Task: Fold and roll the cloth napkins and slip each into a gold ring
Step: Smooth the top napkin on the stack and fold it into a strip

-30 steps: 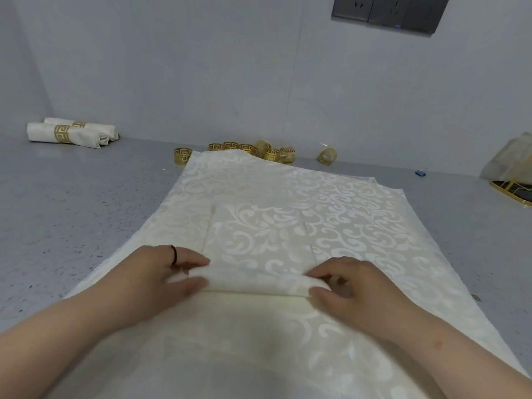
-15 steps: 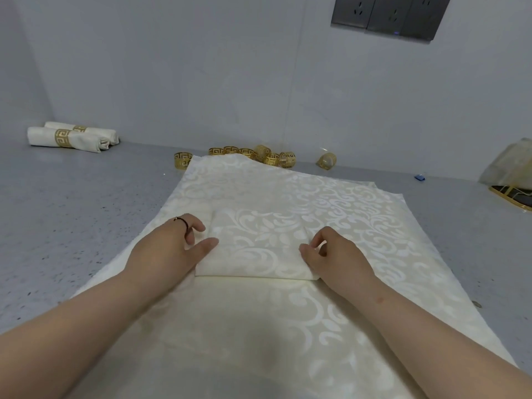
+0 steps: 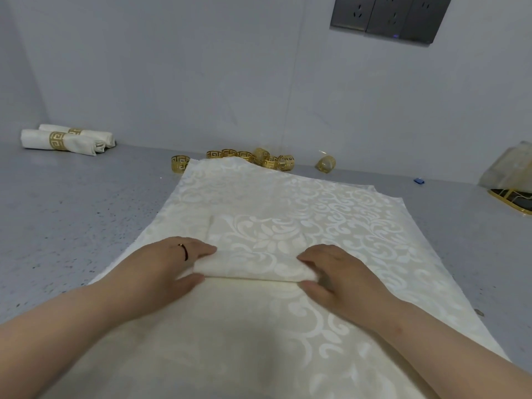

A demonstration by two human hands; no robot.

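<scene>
A cream damask napkin [image 3: 259, 240], folded into a narrow strip, lies on top of a larger spread of the same cloth [image 3: 362, 217]. Its near end is turned up into a low roll [image 3: 253, 270]. My left hand [image 3: 172, 263] grips the roll's left end, fingers on top and thumb at the near side. My right hand [image 3: 339, 272] grips the right end the same way. Several loose gold rings [image 3: 259, 158] sit in a cluster at the far end of the cloth against the wall.
Two rolled napkins in gold rings [image 3: 66, 141] lie at the far left by the wall. A gold-rimmed tray holding a clear bag [image 3: 509, 194] stands at the right edge, with a small blue item [image 3: 419, 180] near it. Grey speckled counter [image 3: 72, 226] flanks the cloth.
Both hands pushed forward over the folded napkin, then drew back toward me. They now hold a thicker roll at its near end.
</scene>
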